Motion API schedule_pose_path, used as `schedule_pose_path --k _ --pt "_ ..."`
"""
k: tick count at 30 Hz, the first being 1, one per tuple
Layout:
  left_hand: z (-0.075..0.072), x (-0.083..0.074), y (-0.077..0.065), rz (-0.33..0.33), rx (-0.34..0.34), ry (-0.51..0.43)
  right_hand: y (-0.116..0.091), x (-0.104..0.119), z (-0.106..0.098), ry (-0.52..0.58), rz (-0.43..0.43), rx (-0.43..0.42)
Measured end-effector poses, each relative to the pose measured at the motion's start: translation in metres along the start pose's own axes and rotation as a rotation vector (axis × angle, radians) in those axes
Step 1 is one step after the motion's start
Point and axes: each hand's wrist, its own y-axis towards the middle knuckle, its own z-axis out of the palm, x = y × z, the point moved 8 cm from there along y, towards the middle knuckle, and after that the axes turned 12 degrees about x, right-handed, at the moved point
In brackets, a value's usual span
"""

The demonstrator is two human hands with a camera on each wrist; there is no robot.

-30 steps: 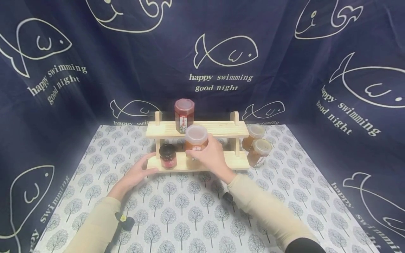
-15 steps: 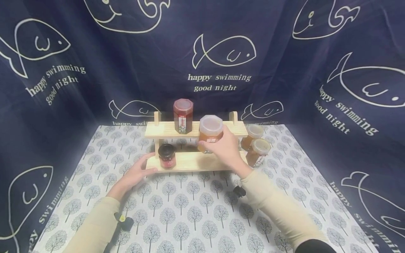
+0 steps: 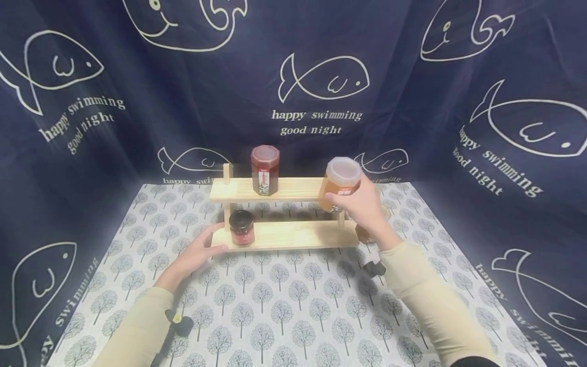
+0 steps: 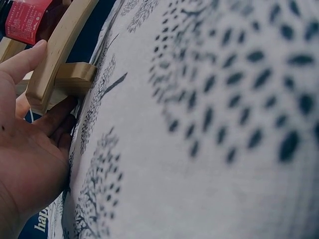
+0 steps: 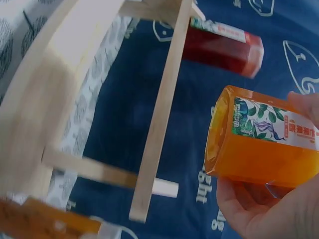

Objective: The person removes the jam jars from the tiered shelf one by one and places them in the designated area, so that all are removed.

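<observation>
My right hand (image 3: 369,206) grips a jar of orange jam (image 3: 332,189) with a pale lid, raised at the right end of the upper board and tilted. In the right wrist view, the orange jam jar (image 5: 269,159) is held clear of the rack, its printed label turned toward the camera. My left hand (image 3: 197,252) holds the left end of the lower board of a two-tier wooden rack (image 3: 298,235), its thumb against the wood (image 4: 57,55) and its other fingers reaching low beside the foot. A small black-lidded jar (image 3: 241,228) stands by it on the lower board.
A tall dark red jar (image 3: 265,173) stands left of centre on the upper board. Beyond the rack's right end, an orange-brown jar (image 3: 364,234) is mostly hidden by my right hand. The tree-print cloth (image 3: 279,306) lies beneath; a navy curtain (image 3: 257,102) hangs behind.
My right hand has carried the orange jam jar up and right, from before the lower board to the upper board's right end. The left hand stays at the rack's left end.
</observation>
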Motion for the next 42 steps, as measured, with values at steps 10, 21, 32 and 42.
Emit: schedule_pose_path --k 10,21,32,42 --pt "0.001 0.000 -0.001 0.004 0.004 -0.009 -0.004 -0.021 -0.051 -0.123 0.093 -0.081" --pt "0.000 0.002 0.002 0.023 0.004 0.026 0.001 -0.042 -0.119 -0.290 0.162 -0.138" --pt "0.002 0.005 0.001 -0.033 -0.012 0.044 0.002 -0.087 -0.156 -0.374 0.271 -0.143" --pt "0.000 -0.002 0.000 -0.012 -0.008 0.077 0.014 -0.121 -0.173 -0.288 0.394 -0.222"
